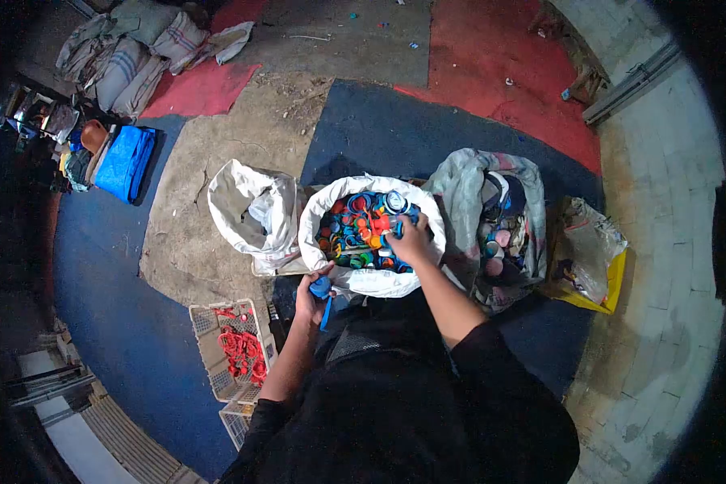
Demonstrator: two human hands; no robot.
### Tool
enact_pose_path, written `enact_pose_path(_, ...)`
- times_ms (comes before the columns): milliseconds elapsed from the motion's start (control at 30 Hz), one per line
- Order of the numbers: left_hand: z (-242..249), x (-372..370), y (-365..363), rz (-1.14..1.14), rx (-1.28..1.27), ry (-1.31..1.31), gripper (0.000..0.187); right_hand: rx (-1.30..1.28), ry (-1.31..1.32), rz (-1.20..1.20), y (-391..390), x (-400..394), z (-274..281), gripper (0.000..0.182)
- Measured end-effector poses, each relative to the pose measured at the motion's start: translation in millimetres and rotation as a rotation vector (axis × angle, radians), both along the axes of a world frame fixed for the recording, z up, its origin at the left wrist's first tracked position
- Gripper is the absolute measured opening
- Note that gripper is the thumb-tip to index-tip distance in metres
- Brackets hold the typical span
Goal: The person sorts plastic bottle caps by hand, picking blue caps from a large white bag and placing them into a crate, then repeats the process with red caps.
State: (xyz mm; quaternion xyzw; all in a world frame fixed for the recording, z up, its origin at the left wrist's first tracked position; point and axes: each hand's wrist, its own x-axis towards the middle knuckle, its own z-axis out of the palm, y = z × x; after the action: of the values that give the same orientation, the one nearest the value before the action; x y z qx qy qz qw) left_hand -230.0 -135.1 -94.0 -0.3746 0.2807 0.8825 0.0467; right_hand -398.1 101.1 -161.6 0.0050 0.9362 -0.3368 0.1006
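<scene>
A white woven sack with a rolled rim stands in front of me, filled with mixed plastic caps in blue, red, orange and green. My right hand reaches over its right side into the caps. Its fingers are bent around something among them, too small to make out. At the sack's near left rim, my left hand is closed on a blue plastic cap. A blue strip hangs down from that cap.
Left stands another white sack; right, a grey-green sack of mixed pieces and a yellow bag. Crates with red plastic pieces sit lower left. Farther off are a folded blue tarp and piled sacks. A wall runs right.
</scene>
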Motion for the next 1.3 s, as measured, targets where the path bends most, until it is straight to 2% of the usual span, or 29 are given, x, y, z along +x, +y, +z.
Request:
enact_pose_path(67, -5, 0, 2, -0.011, -0.049, 0.009, 0.044, -0.009, 0.130, -0.001, -25, 13, -10, 0.054)
enact_pose_path(167, -13, -1, 5, -0.028, -0.024, -0.002, 0.049, -0.051, 0.059, 0.137, -63, 31, 5, 0.052)
enact_pose_path(300, -11, -2, 4, -0.050, -0.011, 0.005, 0.054, -0.463, 0.047, 0.509, -79, 39, 22, 0.037)
enact_pose_path(400, 1, -2, 6, -0.056, -0.028, 0.026, 0.055, -0.686, 0.117, 0.536, -53, 24, 39, 0.032)
enact_pose_path(500, -9, 1, 4, -0.065, -0.002, 0.042, 0.056, -0.594, 0.013, 0.307, 0, 18, 48, 0.025)
enact_pose_path(533, -10, 1, 5, -0.058, 0.005, 0.049, 0.055, -0.553, 0.107, 0.228, 15, 18, 37, 0.021)
enact_pose_path(567, -11, 2, 5, -0.053, 0.012, 0.056, 0.054, -0.236, 0.106, 0.207, 34, 19, 26, 0.019)
enact_pose_path(600, -12, 1, 5, -0.048, 0.019, 0.064, 0.053, -0.029, 0.056, 0.215, 51, 21, 26, 0.018)
enact_pose_path(700, -9, -1, 8, -0.064, 0.022, 0.040, 0.047, 0.255, -0.031, 0.505, 69, 34, 7, 0.013)
enact_pose_path(733, -13, -1, 8, -0.067, 0.032, 0.046, 0.046, 0.226, 0.027, 0.449, 65, 42, 6, 0.024)
enact_pose_path(833, -23, 0, 4, -0.078, 0.054, 0.056, 0.043, 0.257, -0.001, 0.314, 48, 42, 12, 0.040)
enact_pose_path(867, -25, 0, 3, -0.079, 0.062, 0.053, 0.043, 0.193, -0.014, 0.266, 46, 39, 3, 0.049)
enact_pose_path(967, -20, -2, 4, -0.084, 0.038, 0.057, 0.044, 0.254, -0.114, 0.219, 41, 32, 8, 0.044)
enact_pose_path(1067, -12, -4, 5, -0.104, 0.017, 0.053, 0.044, 0.155, -0.108, 0.304, 48, 32, 1, 0.038)
enact_pose_path(1167, -8, -4, 5, -0.107, 0.014, 0.059, 0.045, 0.086, 0.039, 0.336, 55, 38, 2, 0.028)
enact_pose_path(1200, -7, -3, 5, -0.104, 0.015, 0.061, 0.045, 0.127, 0.012, 0.287, 51, 41, 32, 0.020)
enact_pose_path(1300, -9, 0, 3, -0.081, 0.044, 0.058, 0.042, -0.031, 0.163, 0.260, 55, 48, 34, 0.021)
